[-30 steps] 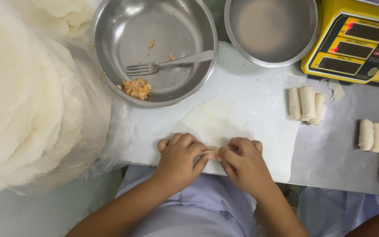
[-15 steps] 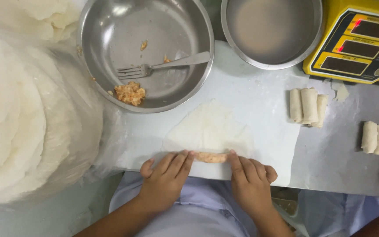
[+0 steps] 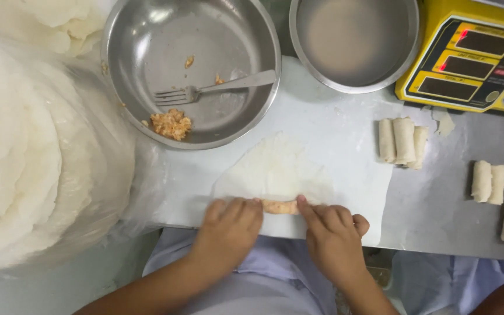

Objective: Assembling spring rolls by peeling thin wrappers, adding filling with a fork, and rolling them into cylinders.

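1. Left hand (image 3: pixel 226 230) and right hand (image 3: pixel 333 236) lying flat, fingers together, pressed down on the near edge of a thin pale wrapper (image 3: pixel 278 169); not clenched, nothing gripped, only pinning the rolled edge on either side of a strip of orange filling (image 3: pixel 280 206).
2. Wrapper spread on a white sheet (image 3: pixel 345 134) on the grey surface (image 3: pixel 438 204), just below a steel bowl (image 3: pixel 147 35) with a fork (image 3: pixel 214 90) and a small clump of filling left in it (image 3: pixel 170 123).
3. Best done, by the look of it, with even pressure from both hands, fingertips tucking the edge tight over the filling, so no air pocket and no tear in the thin sheet.
4. Roll's long axis running left to right, parallel to the surface's near edge; wrapper's free part pointing away, toward the bowls.
5. Nearby: a second steel bowl (image 3: pixel 354 38) with cloudy liquid, a yellow scale (image 3: pixel 473 58), finished rolls (image 3: pixel 403 140) standing side by side, more at the right edge (image 3: pixel 488 181), a tall stack of wrappers in plastic (image 3: pixel 30 151) at left.
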